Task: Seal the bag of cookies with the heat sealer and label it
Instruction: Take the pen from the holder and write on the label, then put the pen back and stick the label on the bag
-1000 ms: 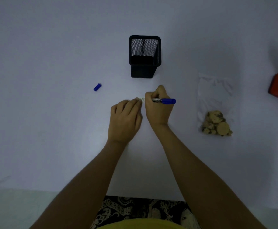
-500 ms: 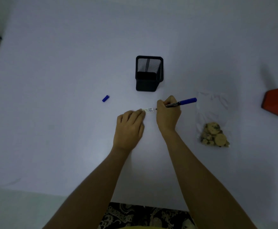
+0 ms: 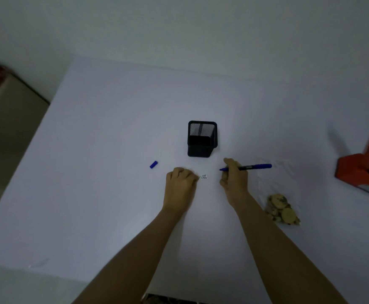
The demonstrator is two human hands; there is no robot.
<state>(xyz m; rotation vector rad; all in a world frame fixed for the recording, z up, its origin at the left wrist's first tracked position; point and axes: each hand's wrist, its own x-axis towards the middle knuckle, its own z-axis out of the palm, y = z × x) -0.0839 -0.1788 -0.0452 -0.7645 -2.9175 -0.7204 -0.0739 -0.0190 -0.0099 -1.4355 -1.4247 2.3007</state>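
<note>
a: count what's on the bench (image 3: pixel 96 194)?
b: one mesh pen holder (image 3: pixel 202 139), one blue cap (image 3: pixel 153 164), one small label (image 3: pixel 203 177), one bag of cookies (image 3: pixel 278 194) at the right, one orange heat sealer (image 3: pixel 363 170) at the far right edge.
a: hands?
b: two. left hand (image 3: pixel 180 187), fingers curled, pinning the label's left end. right hand (image 3: pixel 234 178) closed around one blue marker (image 3: pixel 248 167), tip just right of the label, apart.
</note>
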